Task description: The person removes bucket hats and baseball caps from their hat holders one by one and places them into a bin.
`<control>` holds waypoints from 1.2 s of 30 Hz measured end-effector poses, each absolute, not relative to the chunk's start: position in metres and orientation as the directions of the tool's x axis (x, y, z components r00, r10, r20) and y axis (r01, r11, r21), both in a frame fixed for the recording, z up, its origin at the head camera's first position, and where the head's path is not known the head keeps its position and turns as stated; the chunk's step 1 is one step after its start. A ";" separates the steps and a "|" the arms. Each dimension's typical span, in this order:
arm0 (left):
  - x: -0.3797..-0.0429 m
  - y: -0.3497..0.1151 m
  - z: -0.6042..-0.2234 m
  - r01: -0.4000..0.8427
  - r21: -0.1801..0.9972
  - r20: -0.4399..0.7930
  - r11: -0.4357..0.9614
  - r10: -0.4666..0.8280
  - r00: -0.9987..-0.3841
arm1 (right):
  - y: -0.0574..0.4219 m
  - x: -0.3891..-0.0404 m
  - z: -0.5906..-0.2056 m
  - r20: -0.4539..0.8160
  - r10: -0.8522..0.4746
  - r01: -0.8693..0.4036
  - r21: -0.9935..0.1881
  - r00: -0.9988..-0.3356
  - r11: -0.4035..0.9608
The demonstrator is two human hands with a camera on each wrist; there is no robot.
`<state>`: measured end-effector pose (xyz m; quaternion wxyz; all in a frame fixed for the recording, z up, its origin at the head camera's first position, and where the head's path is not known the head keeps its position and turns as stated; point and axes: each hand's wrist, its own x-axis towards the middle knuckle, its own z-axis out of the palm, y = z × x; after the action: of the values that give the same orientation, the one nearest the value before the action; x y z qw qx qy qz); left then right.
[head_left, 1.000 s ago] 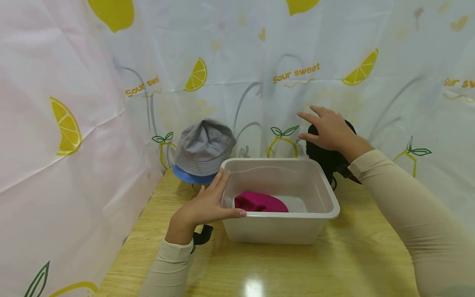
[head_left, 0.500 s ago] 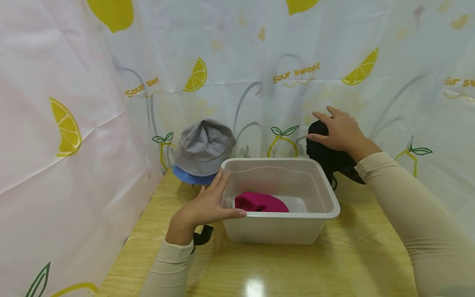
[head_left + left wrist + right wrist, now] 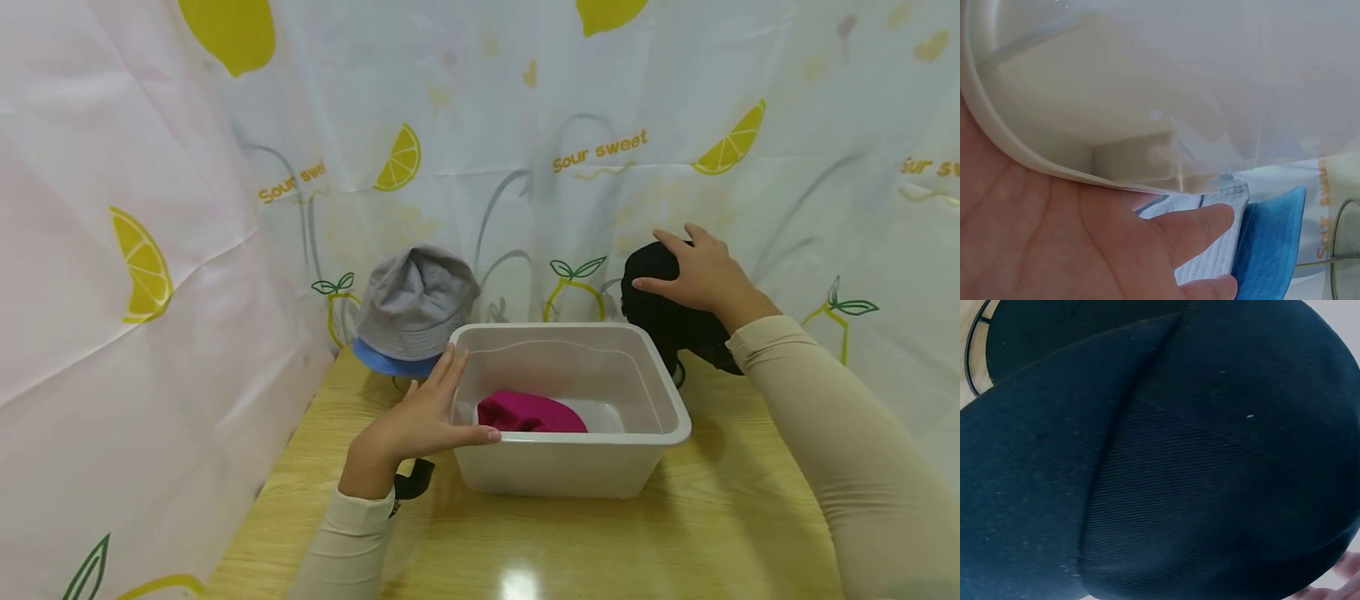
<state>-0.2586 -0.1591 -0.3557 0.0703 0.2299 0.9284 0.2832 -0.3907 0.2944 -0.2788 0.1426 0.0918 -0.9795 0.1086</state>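
My left hand (image 3: 423, 421) rests at the near left corner of a white plastic tub (image 3: 551, 467), thumb along the front rim, fingers straight along the left side. In the left wrist view, the palm lies against the tub's rim. A magenta piece of soft fabric (image 3: 528, 412) lies inside the tub. My right hand (image 3: 701, 271) is spread over a black brimmed hat (image 3: 648, 271) behind the tub's right side, its fingers around the crown. The black hat (image 3: 1210, 456), with a ribbed panel, fills the right wrist view; only fingertips (image 3: 1350, 565) show at the lower right corner.
Behind the tub's left side is a grey bucket hat (image 3: 416, 304) with a blue brim (image 3: 390, 357), on a wire stand (image 3: 1334, 250). A dark wire ring (image 3: 969, 353) shows under the black hat. A lemon-print curtain (image 3: 480, 100) closes off the back and left of the wooden table (image 3: 600, 542).
My right hand has moved right and slightly down, onto the black hat's crown. The left hand keeps its place on the tub, and the view has shifted slightly.
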 end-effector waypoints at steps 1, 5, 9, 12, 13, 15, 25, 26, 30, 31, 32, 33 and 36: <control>-0.258 -0.159 -0.356 0.386 0.559 0.000 0.733 0.466 -0.885 | 0.295 -0.391 -0.280 0.298 -0.146 -0.210 -0.195 -0.943 0.958; -0.259 -0.158 -0.356 0.390 0.562 0.006 0.729 0.468 -0.884 | 0.301 -0.392 -0.285 0.309 -0.141 -0.213 -0.213 -0.940 0.953; -0.260 -0.158 -0.356 0.395 0.561 0.012 0.728 0.470 -0.883 | 0.307 -0.396 -0.287 0.312 -0.131 -0.211 -0.240 -0.941 0.948; -0.260 -0.158 -0.355 0.399 0.560 0.017 0.726 0.472 -0.882 | 0.309 -0.398 -0.289 0.314 -0.114 -0.205 -0.275 -0.943 0.939; -0.261 -0.158 -0.355 0.402 0.558 0.018 0.726 0.473 -0.881 | 0.310 -0.399 -0.290 0.316 -0.106 -0.202 -0.289 -0.943 0.936; -0.262 -0.158 -0.355 0.405 0.554 0.022 0.727 0.473 -0.881 | 0.311 -0.400 -0.292 0.321 -0.089 -0.197 -0.321 -0.943 0.927; -0.260 -0.158 -0.358 0.391 0.556 0.012 0.733 0.464 -0.886 | 0.320 -0.399 -0.302 0.308 -0.029 -0.173 -0.455 -0.951 0.873; -0.260 -0.158 -0.358 0.389 0.559 0.010 0.732 0.463 -0.886 | 0.321 -0.400 -0.303 0.307 -0.026 -0.172 -0.461 -0.951 0.871; -0.261 -0.158 -0.359 0.393 0.558 0.014 0.731 0.465 -0.885 | 0.323 -0.401 -0.304 0.313 -0.017 -0.171 -0.474 -0.950 0.863; -0.261 -0.158 -0.359 0.395 0.558 0.016 0.730 0.466 -0.884 | 0.323 -0.402 -0.304 0.315 -0.016 -0.172 -0.473 -0.949 0.864; -0.261 -0.158 -0.359 0.398 0.559 0.018 0.728 0.469 -0.883 | 0.323 -0.402 -0.304 0.318 -0.015 -0.172 -0.472 -0.948 0.864; -0.262 -0.158 -0.359 0.402 0.557 0.022 0.727 0.471 -0.882 | 0.323 -0.403 -0.305 0.319 -0.015 -0.172 -0.473 -0.948 0.864; -0.262 -0.158 -0.359 0.401 0.557 0.020 0.727 0.471 -0.882 | 0.323 -0.404 -0.306 0.322 -0.009 -0.170 -0.476 -0.947 0.863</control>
<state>-0.2618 -0.1585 -0.3592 0.0612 0.2351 0.9273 0.2846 -0.4041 0.3235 -0.3058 0.1565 0.0471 -0.9523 0.2576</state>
